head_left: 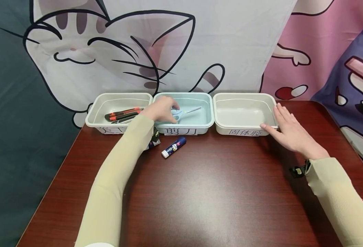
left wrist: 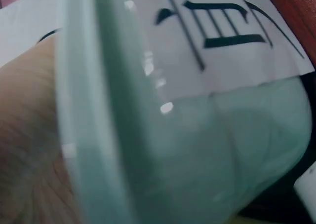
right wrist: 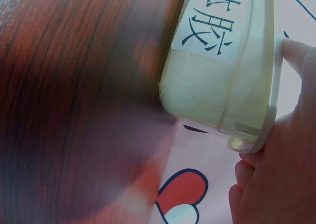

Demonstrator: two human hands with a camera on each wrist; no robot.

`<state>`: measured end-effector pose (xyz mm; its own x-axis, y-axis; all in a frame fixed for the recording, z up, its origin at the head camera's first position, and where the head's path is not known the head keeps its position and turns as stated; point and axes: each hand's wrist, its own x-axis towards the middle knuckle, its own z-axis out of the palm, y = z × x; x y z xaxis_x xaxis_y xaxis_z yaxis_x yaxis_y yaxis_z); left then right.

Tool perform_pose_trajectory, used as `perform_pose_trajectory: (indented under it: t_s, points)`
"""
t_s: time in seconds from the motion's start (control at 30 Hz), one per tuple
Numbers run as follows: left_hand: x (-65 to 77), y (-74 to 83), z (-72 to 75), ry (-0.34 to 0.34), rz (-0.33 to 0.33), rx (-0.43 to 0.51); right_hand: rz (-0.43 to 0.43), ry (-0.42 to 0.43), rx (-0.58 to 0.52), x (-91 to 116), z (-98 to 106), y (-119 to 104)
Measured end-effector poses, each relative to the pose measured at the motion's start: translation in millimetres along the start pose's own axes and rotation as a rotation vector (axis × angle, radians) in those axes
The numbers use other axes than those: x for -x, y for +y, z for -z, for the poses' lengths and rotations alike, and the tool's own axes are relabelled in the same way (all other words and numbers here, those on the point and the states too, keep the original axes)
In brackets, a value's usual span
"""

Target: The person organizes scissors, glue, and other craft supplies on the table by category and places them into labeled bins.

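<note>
My left hand (head_left: 162, 109) reaches into the middle light-blue bin (head_left: 204, 120). Its thumb and fingers are spread apart around the light-blue handles of a pair of scissors (head_left: 179, 115), whose blades point right. In the left wrist view the bin's wall (left wrist: 197, 135) hides the fingertips. My right hand (head_left: 289, 132) rests at the right end of the cream bin (head_left: 240, 127), thumb on the front rim and straight fingers along the side. A blue glue stick (head_left: 173, 147) with a white cap lies on the table before the middle bin.
The left cream bin (head_left: 95, 120) holds several utility knives (head_left: 124, 115) with black and orange bodies. Paper labels are on the bins' fronts. A dark-blue and white item (head_left: 152, 144) lies partly hidden by the left forearm. A printed curtain (head_left: 237, 44) hangs behind the table (head_left: 206, 199).
</note>
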<state>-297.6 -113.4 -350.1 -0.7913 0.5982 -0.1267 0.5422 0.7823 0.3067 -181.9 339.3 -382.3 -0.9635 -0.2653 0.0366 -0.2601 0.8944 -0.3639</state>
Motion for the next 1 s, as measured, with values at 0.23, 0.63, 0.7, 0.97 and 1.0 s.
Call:
perform_pose_trajectory:
  t_s: [0.23,0.63,0.7,0.97,1.0]
  points:
    - [-0.9,1.9,-2.6,-0.036,0.065,0.044,-0.002,-0.002,-0.002,-1.6,1.6,-3.3]
    - [14.8,6.5,16.7,0.084,0.076,0.064,-0.005,-0.008,0.011,-3.4,1.6,-4.5]
    - [19.3,9.2,21.5,0.107,0.066,0.071,-0.005,-0.008,0.013,-2.8,1.3,-4.1]
    - [45.1,21.5,30.1,0.187,-0.005,0.142,0.002,0.0,0.004,1.1,-0.3,-2.7]
    - [48.5,23.4,30.5,0.195,-0.019,0.139,0.003,0.003,0.003,1.2,0.1,-2.7]
